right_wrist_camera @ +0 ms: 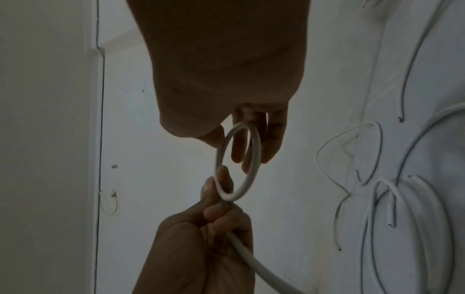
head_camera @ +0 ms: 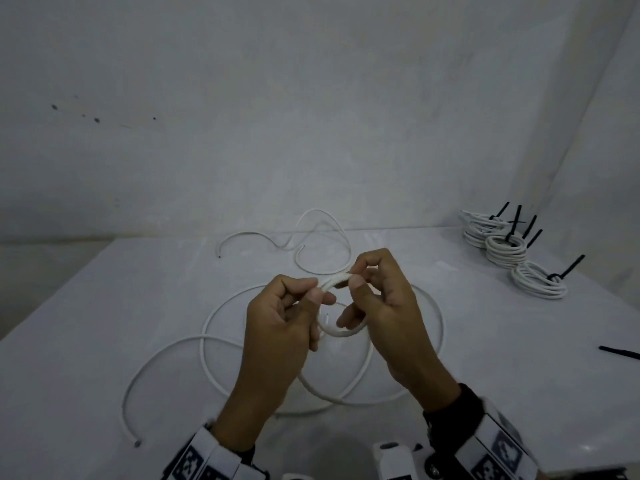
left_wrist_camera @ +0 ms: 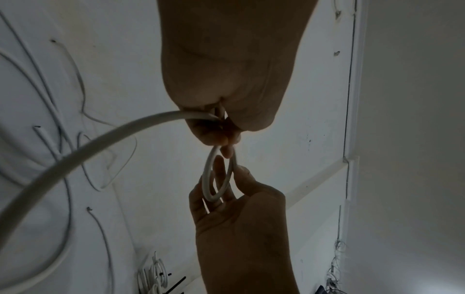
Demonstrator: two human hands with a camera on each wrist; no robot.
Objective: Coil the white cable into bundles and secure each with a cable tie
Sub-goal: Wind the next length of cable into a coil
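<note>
A small coil of white cable point(head_camera: 341, 333) is held above the table between both hands. My left hand point(head_camera: 316, 289) pinches the coil's upper left side between thumb and forefinger. My right hand point(head_camera: 355, 277) pinches the top, its other fingers curled through the ring. In the left wrist view the coil point(left_wrist_camera: 207, 179) stands edge-on, and the cable's loose length point(left_wrist_camera: 75, 155) runs off to the left. Seen from the right wrist, the coil point(right_wrist_camera: 254, 159) sits between the two hands. The rest of this cable point(head_camera: 206, 327) lies in wide loops on the table.
Finished white bundles point(head_camera: 504, 249) with black ties stand at the right rear, one more bundle point(head_camera: 538, 282) nearer. A loose black cable tie point(head_camera: 620, 353) lies at the right edge. Another loose white cable point(head_camera: 313, 237) curls at the back of the white table point(head_camera: 104, 306).
</note>
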